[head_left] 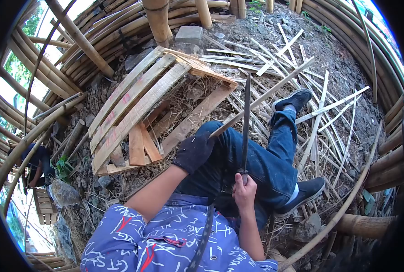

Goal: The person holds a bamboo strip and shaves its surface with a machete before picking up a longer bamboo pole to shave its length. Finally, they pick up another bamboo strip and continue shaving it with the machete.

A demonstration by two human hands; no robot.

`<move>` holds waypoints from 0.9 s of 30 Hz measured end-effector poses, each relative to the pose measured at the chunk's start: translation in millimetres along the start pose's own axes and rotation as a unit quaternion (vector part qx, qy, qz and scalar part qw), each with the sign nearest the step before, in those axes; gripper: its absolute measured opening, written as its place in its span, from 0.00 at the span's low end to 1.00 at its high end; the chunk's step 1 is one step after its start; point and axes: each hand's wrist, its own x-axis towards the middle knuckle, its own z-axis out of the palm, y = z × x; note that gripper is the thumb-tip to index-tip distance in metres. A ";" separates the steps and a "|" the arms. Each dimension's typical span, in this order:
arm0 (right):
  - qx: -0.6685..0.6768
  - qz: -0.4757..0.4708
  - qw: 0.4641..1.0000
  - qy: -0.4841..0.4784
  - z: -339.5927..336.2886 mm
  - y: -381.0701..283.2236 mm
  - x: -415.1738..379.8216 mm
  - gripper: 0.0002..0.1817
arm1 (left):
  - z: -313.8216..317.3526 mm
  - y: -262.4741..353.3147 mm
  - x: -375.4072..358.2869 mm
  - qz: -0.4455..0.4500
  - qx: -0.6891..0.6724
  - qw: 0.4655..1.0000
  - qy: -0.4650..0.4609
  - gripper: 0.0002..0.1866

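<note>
My left hand (194, 152), in a black glove, is closed round the lower end of a long bamboo strip (270, 96) at my raised knee. The strip slants away up to the right. My bare right hand (244, 194) is wrapped round the dark handle of a machete (246, 122). Its long, narrow blade points forward, away from me, and crosses over the strip in this view. Under both hands are my legs in blue jeans (261, 156). Many split bamboo strips (322, 109) lie in a loose, crisscrossed pile beyond my feet.
A wooden pallet-like crate (140, 106) lies tilted at front left. Bamboo poles (116, 38) form fencing all round, and a curved pole (335, 217) runs along my right. A concrete block (188, 34) sits at the back. Another person (38, 161) is at far left.
</note>
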 end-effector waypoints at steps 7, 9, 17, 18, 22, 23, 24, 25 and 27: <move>0.002 -0.015 1.000 0.002 -0.6 -1.0 -0.1 0.20 | -2.6 -1.4 -1.9 0.000 0.004 1.000 0.004 0.16; -0.024 -0.053 0.998 -0.003 -4.9 12.4 1.2 0.21 | -0.2 -4.6 -0.7 0.005 0.003 1.000 0.001 0.16; -0.010 0.008 1.000 -0.006 -3.7 -1.1 -5.9 0.21 | -1.8 -4.3 0.2 0.009 0.011 1.000 -0.014 0.16; -0.008 0.010 1.000 -0.006 -2.8 -3.7 -8.0 0.20 | -2.1 -3.5 -0.8 0.005 0.011 1.000 -0.006 0.16; -0.009 -0.047 0.999 -0.012 -5.8 -14.5 -13.1 0.21 | -1.3 -2.6 -0.4 0.001 0.016 1.000 -0.010 0.17; -0.018 -0.084 0.996 -0.018 -6.9 -20.0 -13.6 0.21 | -2.8 -2.0 1.3 0.003 0.016 1.000 -0.012 0.17; -0.028 -0.118 0.992 -0.025 -8.0 -22.1 -15.8 0.20 | -4.4 -1.3 0.9 0.000 0.012 1.000 -0.022 0.17; -0.030 -0.132 0.991 -0.022 -8.1 -22.3 -14.5 0.19 | -5.8 -0.3 1.4 0.000 0.010 1.000 -0.030 0.18; -0.043 -0.133 0.990 -0.029 -9.7 -19.1 -8.0 0.19 | -6.6 0.9 1.0 0.007 0.008 1.000 -0.029 0.18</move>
